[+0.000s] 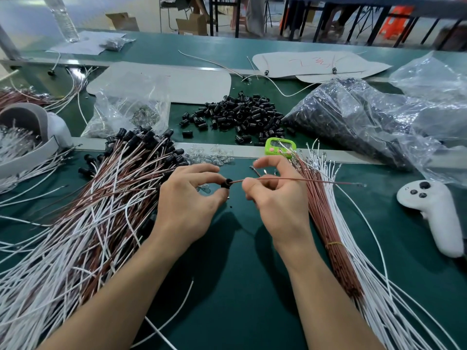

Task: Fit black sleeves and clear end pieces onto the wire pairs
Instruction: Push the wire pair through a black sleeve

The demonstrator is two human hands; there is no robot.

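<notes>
- At the far left edge of the green desk point(240, 286) sits a grey-and-white tub point(30, 127) with pale pieces inside; what they are is too blurred to tell.
- A wide heap of brown and white wires point(101, 210) sprawls over the left side of the desk, many with black caps at their far ends.
- Behind that heap lies a small clear bag point(126, 109) of transparent parts.
- The left hand point(187, 205) is curled, with thumb and forefinger pinching a black sleeve point(225, 184) just above the desk, near its middle.
- Clear end pieces point(209, 155) lie scattered along the pale rail, just beyond the left hand.
- Farther back, a loose pile of black sleeves point(240, 117) is spread on the desk.
- The right hand point(278, 198) pinches a brown wire point(316, 180) close to the sleeve, with its other fingers lifted. The wire enters the sleeve and runs right to a metal tip.
- A green timer point(280, 146) stands just behind the right hand.
- A banded bundle of brown and white wires point(336, 236) lies beside the right wrist.
- A large plastic bag point(353, 117) holds more black parts.
- A white controller point(434, 213) rests at the right.
</notes>
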